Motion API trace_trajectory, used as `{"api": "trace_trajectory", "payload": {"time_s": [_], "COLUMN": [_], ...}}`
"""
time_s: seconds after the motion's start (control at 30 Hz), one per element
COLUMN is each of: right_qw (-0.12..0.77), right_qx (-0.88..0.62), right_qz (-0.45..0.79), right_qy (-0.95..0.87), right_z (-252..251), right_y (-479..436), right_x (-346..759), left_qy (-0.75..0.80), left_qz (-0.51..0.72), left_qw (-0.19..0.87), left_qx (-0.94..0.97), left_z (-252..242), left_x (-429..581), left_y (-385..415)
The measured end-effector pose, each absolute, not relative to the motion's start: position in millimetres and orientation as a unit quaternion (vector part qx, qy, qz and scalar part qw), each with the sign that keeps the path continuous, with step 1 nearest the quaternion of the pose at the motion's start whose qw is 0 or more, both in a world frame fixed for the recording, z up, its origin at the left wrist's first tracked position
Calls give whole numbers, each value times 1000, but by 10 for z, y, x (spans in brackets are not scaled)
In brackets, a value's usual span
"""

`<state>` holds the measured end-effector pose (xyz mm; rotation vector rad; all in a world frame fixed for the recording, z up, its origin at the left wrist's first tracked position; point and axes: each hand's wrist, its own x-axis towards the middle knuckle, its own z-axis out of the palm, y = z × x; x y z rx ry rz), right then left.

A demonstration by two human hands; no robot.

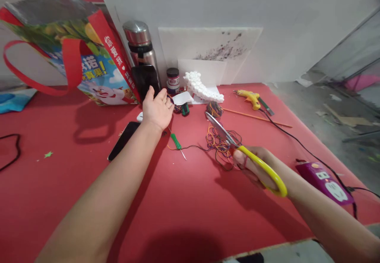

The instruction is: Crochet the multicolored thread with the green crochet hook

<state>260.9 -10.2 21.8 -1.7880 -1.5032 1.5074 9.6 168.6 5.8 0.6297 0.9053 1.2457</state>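
Observation:
My right hand (255,168) is closed around the yellow handles of a pair of scissors (237,144), whose silver blades point up and left over a tangle of thin coloured wires (221,142) on the red table. My left hand (157,108) reaches far forward with its fingers stretched out, holding nothing. It hovers close to a small white paper piece (182,97) and a small green-and-black part (185,108). A green-handled screwdriver (177,142) lies just right of my left wrist, and a black phone (123,140) lies to its left.
A colourful shopping bag (74,53) with red handles stands at the back left beside a steel flask (141,47) and a small jar (173,79). White foam pieces (202,89), a yellow glue gun (251,98), a thin stick (255,116) and a purple power strip (325,182) sit further right.

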Motion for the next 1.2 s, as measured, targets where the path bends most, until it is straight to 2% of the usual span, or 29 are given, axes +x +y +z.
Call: {"api": "trace_trajectory", "payload": {"time_s": [0.1,0.17,0.27,0.37,0.57,0.8,1.0,1.13,1.2], "right_qw": [127,33,-92,-91,-75,-22,125,178,253], "right_qx": [-647,-658,-628,-589,-558,-569,-535,-447,-408], "right_qz": [410,259,69,30,19,58,108,222,331], "right_qy": [-631,-707,-770,-802,-826,-820,-829,-848,-812], "right_z": [376,502,606,517,89,-99,104,68,-5], "right_y": [84,285,665,1051,1499,1558,1058,568,435], "right_x": [2534,2400,2107,1827,1553,1606,1623,1617,1675], "left_qy": [457,535,554,542,545,524,514,471,461], "left_qz": [486,381,308,254,210,221,282,319,341], "left_qw": [606,434,355,308,243,258,340,444,469], "left_qx": [434,616,687,739,774,781,735,692,672], "left_z": [42,1,-105,-220,-376,-425,-271,-116,-78], "left_x": [-36,-115,-203,-228,-195,-184,-192,-208,-205], "left_y": [1472,1270,915,626,460,441,361,333,319]}}
